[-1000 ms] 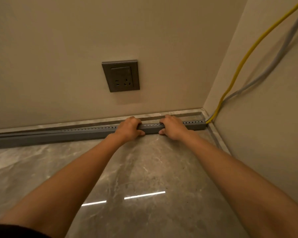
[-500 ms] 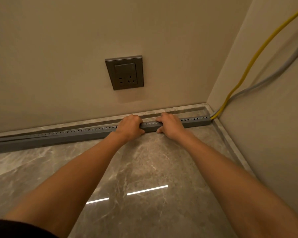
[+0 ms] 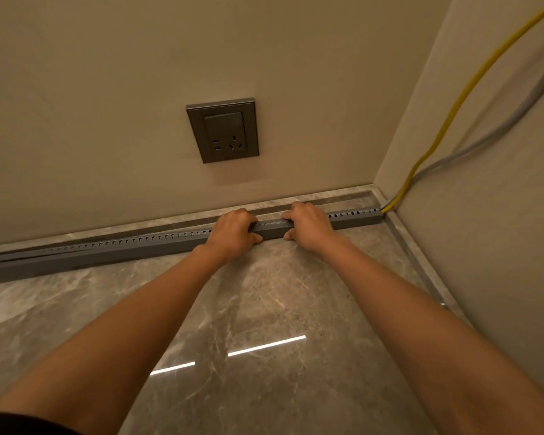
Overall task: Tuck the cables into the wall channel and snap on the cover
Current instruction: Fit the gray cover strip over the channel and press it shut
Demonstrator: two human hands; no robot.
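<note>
Nearest the camera, a dark sleeve [image 3: 16, 423] shows at the lower left corner, and two bare forearms reach forward over a glossy marble floor [image 3: 76, 309] that carries two bright light streaks [image 3: 266, 345]. Further out, the left hand [image 3: 233, 232] and right hand [image 3: 308, 224] sit close side by side, with a short gap between them, on a grey slotted cable channel [image 3: 123, 249]. The channel lies along the foot of the back wall, on the floor just in front of a stone skirting [image 3: 343, 194]. Both hands grip it. The left fingers [image 3: 242, 215] and the right fingers [image 3: 299, 207] are held together and curled over its top edge towards the wall, and each thumb is pressed against the front face. The channel runs from the left edge of the view to the room's corner on the right. At its far left end a dark line runs along the top, possibly a cover not fully seated, though the blur there makes this uncertain. At the corner end, a yellow cable [image 3: 453, 111] and a grey cable [image 3: 500, 127] enter the channel and climb away along the side wall [image 3: 484, 246] towards the upper right. On the back wall [image 3: 107, 105] above the hands is a dark grey wall socket [image 3: 223, 130].
</note>
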